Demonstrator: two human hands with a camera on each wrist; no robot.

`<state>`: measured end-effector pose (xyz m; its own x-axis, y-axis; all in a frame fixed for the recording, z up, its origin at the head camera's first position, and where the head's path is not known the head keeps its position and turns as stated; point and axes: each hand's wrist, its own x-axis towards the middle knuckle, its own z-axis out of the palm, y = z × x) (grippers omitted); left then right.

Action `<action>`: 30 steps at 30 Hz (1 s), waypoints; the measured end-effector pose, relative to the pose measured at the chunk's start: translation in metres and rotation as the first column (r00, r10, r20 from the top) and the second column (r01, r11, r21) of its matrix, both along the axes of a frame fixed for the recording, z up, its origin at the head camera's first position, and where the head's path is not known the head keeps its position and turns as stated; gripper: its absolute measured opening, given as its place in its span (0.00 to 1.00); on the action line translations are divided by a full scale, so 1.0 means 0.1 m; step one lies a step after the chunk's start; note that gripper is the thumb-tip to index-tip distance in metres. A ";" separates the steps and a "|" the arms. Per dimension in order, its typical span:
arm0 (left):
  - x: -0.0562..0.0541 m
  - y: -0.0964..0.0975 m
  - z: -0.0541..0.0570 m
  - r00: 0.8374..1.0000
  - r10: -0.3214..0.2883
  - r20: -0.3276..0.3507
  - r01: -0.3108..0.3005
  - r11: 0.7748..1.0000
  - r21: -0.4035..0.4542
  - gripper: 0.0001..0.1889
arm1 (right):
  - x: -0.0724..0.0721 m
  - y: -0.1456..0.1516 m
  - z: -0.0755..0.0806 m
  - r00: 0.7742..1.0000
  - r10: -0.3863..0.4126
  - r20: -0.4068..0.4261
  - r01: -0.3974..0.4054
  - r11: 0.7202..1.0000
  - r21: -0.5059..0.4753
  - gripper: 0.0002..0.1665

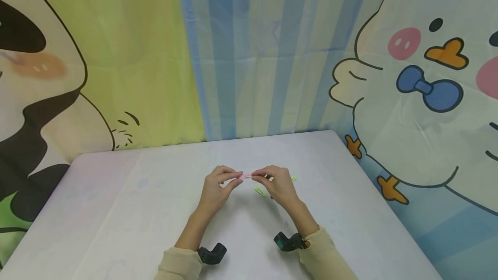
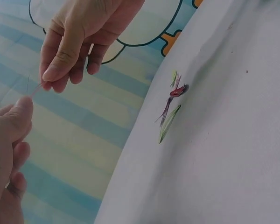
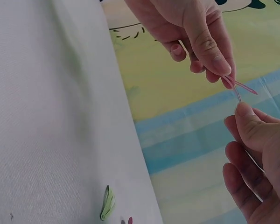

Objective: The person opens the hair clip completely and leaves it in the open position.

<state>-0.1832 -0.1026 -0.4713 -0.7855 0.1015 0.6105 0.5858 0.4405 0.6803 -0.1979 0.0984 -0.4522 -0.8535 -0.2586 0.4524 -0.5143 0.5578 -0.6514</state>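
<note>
A thin pink strand, like thread or cord, stretches between both hands above the white table. My left hand pinches one end between thumb and forefinger; there the strand is doubled, and a pink end sticks out past the fingertips in the right wrist view. The other end is in the thumb-and-finger pinch of my right hand. Below the hands, on the table, lies a light green looped strand. Touching or close to it is a dark red and purple bundle, mostly hidden by my right hand in the head view.
Another bit of green shows just right of my right hand. The white table ends at a printed curtain behind. Black wrist devices sit at both cuffs.
</note>
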 end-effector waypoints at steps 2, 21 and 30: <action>-0.01 -0.01 -0.01 1.000 -0.005 -0.009 0.005 1.000 -0.009 0.11 | 0.00 0.01 -0.01 1.000 -0.003 0.003 0.003 1.000 0.000 0.05; -0.05 -0.02 -0.08 0.999 -0.008 -0.043 0.005 0.999 -0.054 0.11 | -0.06 0.02 -0.10 0.999 -0.010 -0.039 0.013 0.998 0.065 0.05; -0.06 -0.02 -0.11 0.999 -0.009 -0.033 0.007 0.998 -0.064 0.10 | -0.07 0.01 -0.13 0.999 -0.034 -0.008 0.034 0.996 0.082 0.05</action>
<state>-0.1894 -0.1049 -0.4825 -0.7636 0.1473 0.6287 0.6116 0.4774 0.6309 -0.2048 0.0991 -0.4653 -0.8594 -0.2659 0.4367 -0.4984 0.6267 -0.5990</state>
